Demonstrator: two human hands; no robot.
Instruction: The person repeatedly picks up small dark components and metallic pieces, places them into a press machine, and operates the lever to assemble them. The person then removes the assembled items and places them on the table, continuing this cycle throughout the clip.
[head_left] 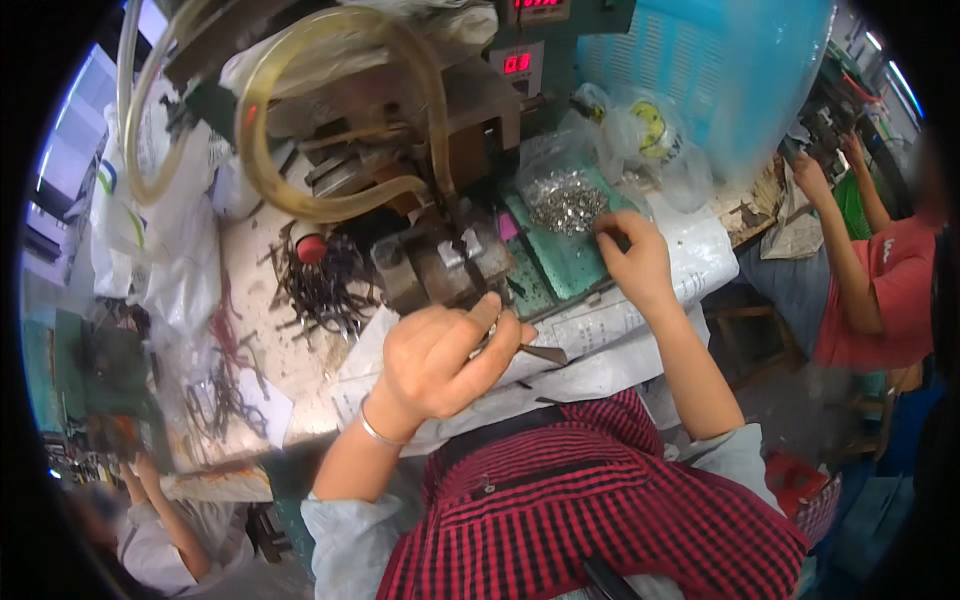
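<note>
My left hand (440, 358), with a bracelet at its wrist, is closed in front of the machine's metal clamp block (470, 262). A dark flat strip (545, 354) sticks out of its fingers to the right, and a small shiny bit shows at the fingertips. My right hand (638, 262) is curled at the right edge of a green tray (570, 268), its thumb and forefinger drawn together. Whatever they pinch is too small or hidden to name. Beside those fingers lies a heap of small silvery metal pieces (568, 202).
A bundle of dark strips (325, 290) lies left of the machine, under a red knob (311, 249). Yellowish hose (245, 120) loops above. White paper (600, 335) covers the near edge. Clear plastic bags (650, 150) and a blue basket (690, 70) stand behind. Co-workers sit at either side.
</note>
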